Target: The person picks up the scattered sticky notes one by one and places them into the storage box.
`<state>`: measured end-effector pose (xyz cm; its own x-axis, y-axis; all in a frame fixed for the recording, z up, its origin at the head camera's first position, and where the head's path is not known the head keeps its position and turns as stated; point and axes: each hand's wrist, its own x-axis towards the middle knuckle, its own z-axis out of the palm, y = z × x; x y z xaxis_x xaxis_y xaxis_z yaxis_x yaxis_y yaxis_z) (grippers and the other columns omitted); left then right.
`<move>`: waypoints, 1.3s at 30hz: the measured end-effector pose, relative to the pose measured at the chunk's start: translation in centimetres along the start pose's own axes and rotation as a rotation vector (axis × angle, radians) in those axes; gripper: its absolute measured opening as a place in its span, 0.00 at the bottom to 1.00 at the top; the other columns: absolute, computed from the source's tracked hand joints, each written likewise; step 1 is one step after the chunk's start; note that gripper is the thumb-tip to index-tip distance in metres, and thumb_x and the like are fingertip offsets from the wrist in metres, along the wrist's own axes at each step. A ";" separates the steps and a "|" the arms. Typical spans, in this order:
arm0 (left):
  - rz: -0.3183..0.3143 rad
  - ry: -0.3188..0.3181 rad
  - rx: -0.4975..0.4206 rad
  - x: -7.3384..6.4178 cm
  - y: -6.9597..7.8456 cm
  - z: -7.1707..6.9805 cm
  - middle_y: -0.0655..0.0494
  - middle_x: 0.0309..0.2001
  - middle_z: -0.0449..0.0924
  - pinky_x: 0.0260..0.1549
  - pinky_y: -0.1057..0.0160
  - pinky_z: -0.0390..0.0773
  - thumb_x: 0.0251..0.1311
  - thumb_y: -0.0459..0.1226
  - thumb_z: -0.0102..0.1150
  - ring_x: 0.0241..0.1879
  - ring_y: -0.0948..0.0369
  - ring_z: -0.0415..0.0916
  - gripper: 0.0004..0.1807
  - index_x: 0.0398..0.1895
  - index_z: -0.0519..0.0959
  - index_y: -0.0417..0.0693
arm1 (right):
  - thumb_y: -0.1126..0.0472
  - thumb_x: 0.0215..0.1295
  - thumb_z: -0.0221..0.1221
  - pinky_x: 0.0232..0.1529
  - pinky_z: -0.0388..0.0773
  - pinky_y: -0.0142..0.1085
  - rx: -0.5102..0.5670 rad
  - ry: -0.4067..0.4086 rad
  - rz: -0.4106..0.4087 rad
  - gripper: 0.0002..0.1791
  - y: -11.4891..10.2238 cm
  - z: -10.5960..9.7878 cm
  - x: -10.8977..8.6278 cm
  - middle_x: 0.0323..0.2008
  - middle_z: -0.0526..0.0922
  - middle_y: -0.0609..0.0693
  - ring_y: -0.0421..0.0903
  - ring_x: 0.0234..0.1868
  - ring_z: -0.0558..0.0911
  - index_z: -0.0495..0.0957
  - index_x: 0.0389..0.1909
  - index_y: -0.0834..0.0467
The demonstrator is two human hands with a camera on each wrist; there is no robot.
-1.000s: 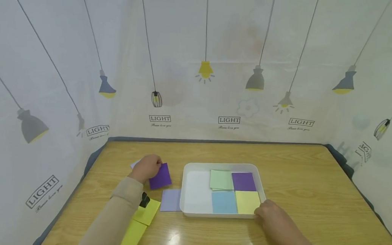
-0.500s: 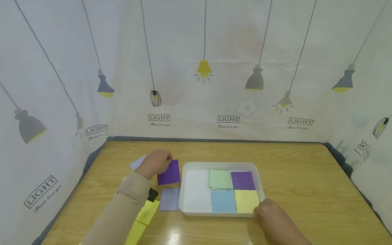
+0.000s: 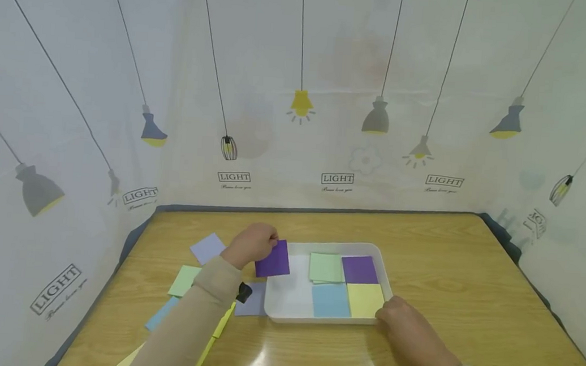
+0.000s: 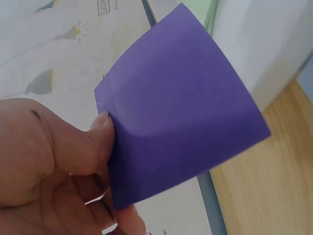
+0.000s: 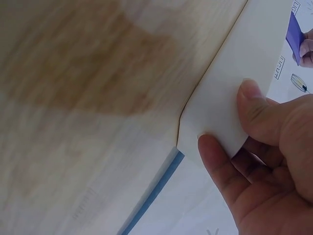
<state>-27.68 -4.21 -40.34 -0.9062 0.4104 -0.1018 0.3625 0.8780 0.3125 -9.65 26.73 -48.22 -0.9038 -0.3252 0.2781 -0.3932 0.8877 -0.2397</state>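
Note:
My left hand (image 3: 253,244) pinches a square purple paper note (image 3: 274,260) by one edge, over the left side of a white tray (image 3: 321,320). In the left wrist view the thumb presses the edge of the purple note (image 4: 190,103), which bends slightly. Inside the tray, a light green note (image 3: 327,267) and another purple note (image 3: 360,270) lie at the back. A blue note (image 3: 331,301) and a pale yellow note (image 3: 364,301) lie in front of them. My right hand (image 3: 414,334) grips the tray's near right corner, thumb and fingers on its wall (image 5: 215,107).
Left of the tray lie a lilac note (image 3: 209,248), a green note (image 3: 183,281) and a blue note (image 3: 161,313). Another lilac note (image 3: 251,300) lies against the tray's left side. Yellow notes (image 3: 224,321) are partly hidden by the left sleeve. A printed curtain stands behind the wooden table (image 3: 436,244).
My left hand has moved right with the purple note, from the table beside the tray to over its left edge. My right hand stays at the tray's corner.

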 end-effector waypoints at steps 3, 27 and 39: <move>0.036 -0.002 -0.008 0.6 1.0 0.5 0.54 0.31 0.79 0.32 0.61 0.75 0.72 0.34 0.54 0.30 0.60 0.72 0.10 0.32 0.81 0.45 | 0.67 0.61 0.66 0.31 0.77 0.31 0.001 -0.001 0.000 0.11 0.0 0.1 0.0 0.23 0.74 0.39 0.33 0.28 0.70 0.82 0.21 0.53; 0.121 -0.041 -0.121 5.0 7.3 5.2 0.58 0.30 0.75 0.32 0.63 0.73 0.73 0.37 0.55 0.31 0.62 0.70 0.09 0.33 0.80 0.48 | 0.66 0.63 0.66 0.34 0.78 0.30 -0.013 -0.020 -0.003 0.07 0.5 0.1 -0.1 0.24 0.76 0.37 0.33 0.31 0.70 0.85 0.26 0.54; 0.121 -0.063 -0.198 6.2 9.1 7.2 0.58 0.32 0.78 0.32 0.65 0.75 0.72 0.38 0.55 0.32 0.62 0.72 0.08 0.38 0.83 0.47 | 0.65 0.63 0.66 0.32 0.78 0.30 -0.016 -0.038 0.035 0.07 0.6 0.3 0.0 0.25 0.76 0.39 0.32 0.30 0.71 0.85 0.26 0.54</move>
<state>-28.47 8.12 -44.95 -0.8412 0.5295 -0.1097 0.4119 0.7588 0.5046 -9.95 27.17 -48.66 -0.9230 -0.3054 0.2343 -0.3584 0.9037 -0.2341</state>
